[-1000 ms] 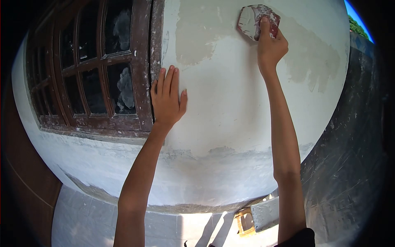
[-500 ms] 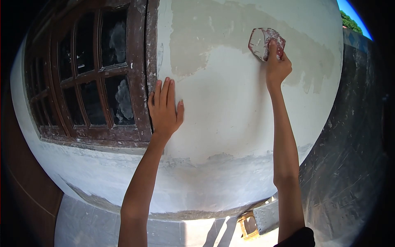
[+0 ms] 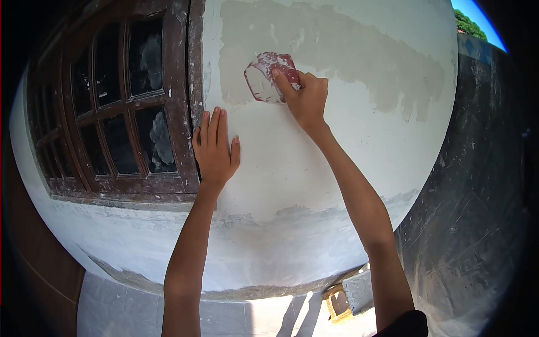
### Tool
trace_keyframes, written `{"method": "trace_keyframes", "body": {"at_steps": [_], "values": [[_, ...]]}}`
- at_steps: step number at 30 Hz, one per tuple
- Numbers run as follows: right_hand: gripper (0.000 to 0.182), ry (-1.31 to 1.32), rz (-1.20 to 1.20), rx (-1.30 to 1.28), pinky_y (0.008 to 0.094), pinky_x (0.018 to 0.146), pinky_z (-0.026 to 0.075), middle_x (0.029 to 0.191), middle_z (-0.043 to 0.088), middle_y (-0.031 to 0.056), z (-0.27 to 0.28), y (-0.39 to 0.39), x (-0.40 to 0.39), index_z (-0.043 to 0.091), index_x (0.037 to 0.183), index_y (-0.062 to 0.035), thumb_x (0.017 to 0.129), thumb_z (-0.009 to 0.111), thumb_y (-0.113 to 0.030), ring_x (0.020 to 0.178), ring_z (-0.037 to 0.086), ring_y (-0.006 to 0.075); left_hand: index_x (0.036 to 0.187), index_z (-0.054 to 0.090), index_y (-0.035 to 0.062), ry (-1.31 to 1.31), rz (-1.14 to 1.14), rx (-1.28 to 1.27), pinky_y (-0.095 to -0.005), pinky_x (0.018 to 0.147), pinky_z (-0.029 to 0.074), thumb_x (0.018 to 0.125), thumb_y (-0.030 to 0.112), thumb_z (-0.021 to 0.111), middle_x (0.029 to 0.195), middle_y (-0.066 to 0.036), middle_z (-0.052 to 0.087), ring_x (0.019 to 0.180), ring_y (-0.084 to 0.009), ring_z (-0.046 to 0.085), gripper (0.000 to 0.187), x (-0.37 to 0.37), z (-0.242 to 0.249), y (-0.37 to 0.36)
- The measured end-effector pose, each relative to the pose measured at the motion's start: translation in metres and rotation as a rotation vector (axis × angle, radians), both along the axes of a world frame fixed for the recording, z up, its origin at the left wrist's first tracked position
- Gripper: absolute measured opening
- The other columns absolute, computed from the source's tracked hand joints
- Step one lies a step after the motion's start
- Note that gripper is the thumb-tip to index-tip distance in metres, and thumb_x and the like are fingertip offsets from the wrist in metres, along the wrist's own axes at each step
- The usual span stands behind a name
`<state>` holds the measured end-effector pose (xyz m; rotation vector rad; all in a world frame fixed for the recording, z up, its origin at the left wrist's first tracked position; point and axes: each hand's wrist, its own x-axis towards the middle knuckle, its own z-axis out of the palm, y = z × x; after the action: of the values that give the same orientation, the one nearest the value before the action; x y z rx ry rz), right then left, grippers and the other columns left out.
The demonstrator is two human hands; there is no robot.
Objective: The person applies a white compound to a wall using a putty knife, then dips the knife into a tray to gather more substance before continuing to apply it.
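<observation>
A red putty scraper [image 3: 284, 66], smeared with white filler, is pinched in my right hand [image 3: 307, 101], thumb across its face. Its broad edge lies against the wall [image 3: 292, 168], at the lower left part of a greyish-beige patch of putty [image 3: 359, 48]. Down and to the left of it, my left hand [image 3: 216, 153] rests flat on the wall with fingers stretched upward, right beside the wooden window frame [image 3: 195, 67]. That hand holds nothing.
Brown window panes [image 3: 120, 84] fill the left side. A grey tray-like item [image 3: 359, 293] and a yellowish stool-like object [image 3: 337, 303] sit on the tiled floor [image 3: 224, 317] below. A dark wall [image 3: 477, 168] stands at right.
My right hand has swept the scraper left and slightly down across the wall. My left hand keeps its place by the window frame, while the view has shifted a little.
</observation>
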<state>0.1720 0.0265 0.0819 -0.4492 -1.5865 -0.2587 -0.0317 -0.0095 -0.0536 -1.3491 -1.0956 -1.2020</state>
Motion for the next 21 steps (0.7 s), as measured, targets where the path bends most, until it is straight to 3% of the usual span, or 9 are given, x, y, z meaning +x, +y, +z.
{"method": "trace_keyframes", "body": {"at_steps": [3, 5, 8, 16, 21], "values": [[0.045, 0.250, -0.055, -0.087, 0.0346, 0.048, 0.041, 0.051, 0.061, 0.0093, 0.005, 0.002, 0.036, 0.071, 0.073, 0.0024, 0.092, 0.070, -0.039, 0.044, 0.052, 0.0190, 0.150, 0.041, 0.0016, -0.006, -0.004, -0.004, -0.0496, 0.112, 0.028, 0.090, 0.020, 0.056, 0.155, -0.014, 0.041, 0.146, -0.0341, 0.033, 0.065, 0.002, 0.000, 0.001], [0.044, 0.418, -0.010, -0.206, 0.0319, 0.053, 0.042, 0.059, 0.066, 0.0095, 0.005, 0.004, 0.049, 0.072, 0.078, 0.0038, 0.092, 0.070, -0.038, 0.051, 0.055, 0.0147, 0.150, 0.041, 0.0019, -0.016, -0.001, 0.002, -0.0495, 0.112, 0.028, 0.090, 0.020, 0.056, 0.155, -0.014, 0.041, 0.146, -0.0340, 0.033, 0.065, 0.003, -0.002, 0.001], [0.043, 0.444, 0.036, -0.240, 0.0299, 0.057, 0.043, 0.067, 0.068, 0.0069, 0.002, -0.018, 0.056, 0.072, 0.082, 0.0033, 0.093, 0.070, -0.038, 0.058, 0.055, 0.0104, 0.150, 0.041, 0.0024, -0.018, -0.001, 0.007, -0.0492, 0.112, 0.028, 0.090, 0.020, 0.057, 0.155, -0.013, 0.041, 0.146, -0.0337, 0.033, 0.065, 0.002, 0.000, 0.001], [0.041, 0.374, 0.121, -0.381, 0.0274, 0.058, 0.041, 0.067, 0.064, 0.0012, -0.021, -0.080, 0.088, 0.073, 0.084, 0.0015, 0.094, 0.070, -0.038, 0.060, 0.049, 0.0077, 0.152, 0.039, 0.0069, -0.098, 0.063, -0.055, -0.0514, 0.116, 0.022, 0.095, 0.022, 0.055, 0.158, -0.007, 0.038, 0.148, -0.0298, 0.029, 0.061, 0.020, 0.000, -0.009], [0.043, 0.332, 0.069, -0.386, 0.0264, 0.057, 0.041, 0.066, 0.064, 0.0018, -0.048, -0.103, 0.131, 0.074, 0.085, 0.0017, 0.092, 0.071, -0.041, 0.060, 0.050, 0.0075, 0.150, 0.042, 0.0114, -0.095, -0.035, -0.076, -0.0528, 0.117, 0.019, 0.099, 0.023, 0.052, 0.154, -0.007, 0.041, 0.149, -0.0303, 0.027, 0.053, 0.068, -0.008, -0.031]]}}
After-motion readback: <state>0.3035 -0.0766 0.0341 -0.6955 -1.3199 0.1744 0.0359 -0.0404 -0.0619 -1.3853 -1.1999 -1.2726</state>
